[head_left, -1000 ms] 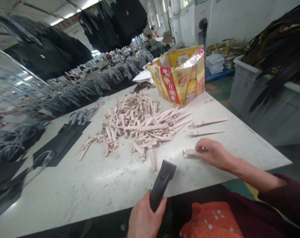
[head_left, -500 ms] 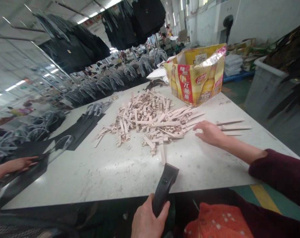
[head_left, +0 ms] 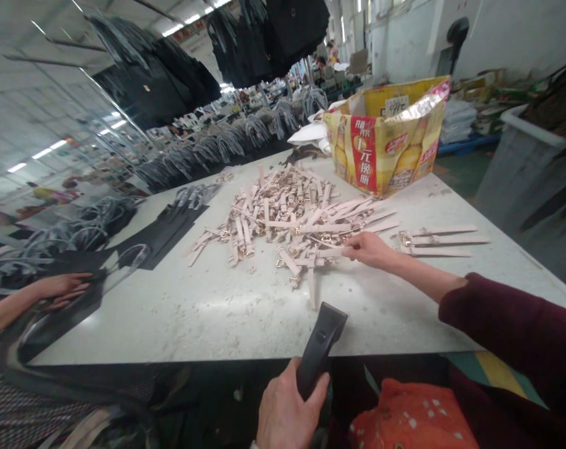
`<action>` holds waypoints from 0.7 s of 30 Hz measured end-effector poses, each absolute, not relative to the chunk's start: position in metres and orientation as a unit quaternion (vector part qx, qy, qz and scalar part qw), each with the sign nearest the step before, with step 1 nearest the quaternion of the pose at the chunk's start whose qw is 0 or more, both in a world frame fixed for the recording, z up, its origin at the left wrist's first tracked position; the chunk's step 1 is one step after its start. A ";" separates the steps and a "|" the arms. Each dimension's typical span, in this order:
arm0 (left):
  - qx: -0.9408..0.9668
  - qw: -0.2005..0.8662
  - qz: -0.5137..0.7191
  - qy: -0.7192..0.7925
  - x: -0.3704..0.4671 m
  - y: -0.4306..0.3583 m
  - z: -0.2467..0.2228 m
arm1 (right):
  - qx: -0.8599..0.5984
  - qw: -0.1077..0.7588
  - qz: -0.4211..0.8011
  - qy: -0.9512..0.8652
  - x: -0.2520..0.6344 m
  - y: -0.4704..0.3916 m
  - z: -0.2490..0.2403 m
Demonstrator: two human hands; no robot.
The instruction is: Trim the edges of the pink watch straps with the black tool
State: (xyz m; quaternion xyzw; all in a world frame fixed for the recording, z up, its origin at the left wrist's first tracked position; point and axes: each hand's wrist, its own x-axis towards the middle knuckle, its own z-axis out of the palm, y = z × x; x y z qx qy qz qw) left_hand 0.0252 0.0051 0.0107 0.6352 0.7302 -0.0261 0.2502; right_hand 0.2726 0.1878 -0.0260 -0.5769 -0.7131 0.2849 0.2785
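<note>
My left hand (head_left: 290,405) is wrapped round a black clipper-like tool (head_left: 321,346), its wide end pointing up over the front edge of the table (head_left: 171,330). At the right side of a heap of pale pink straps with metal buckles (head_left: 283,212), my right hand (head_left: 369,249) pinches the end of one pale strap (head_left: 332,254). Several buckled straps (head_left: 444,240) lie side by side to the right of that hand, apart from the heap. A single strap (head_left: 311,287) sticks out of the heap toward the tool.
A yellow beer carton (head_left: 386,146) stands behind the heap. At the left, another person's hand (head_left: 63,290) rests on black bag pieces (head_left: 156,237). A grey bin (head_left: 512,168) is beyond the table's right edge. Black bags (head_left: 156,87) hang overhead.
My right hand has moved left to the heap and closed on a strap end. The separate straps at the right show more fully. The view has shifted slightly.
</note>
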 end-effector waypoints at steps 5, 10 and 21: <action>0.651 0.239 -0.018 0.720 0.024 0.008 0.000 | -0.524 0.371 0.407 -0.649 0.265 0.177 -0.004; 0.649 0.229 -0.027 0.725 0.024 0.010 -0.003 | -0.409 0.536 0.566 -0.473 0.270 0.155 0.015; 0.651 0.224 -0.049 0.724 0.027 0.015 -0.003 | -0.641 0.297 0.454 -0.543 0.341 0.068 -0.042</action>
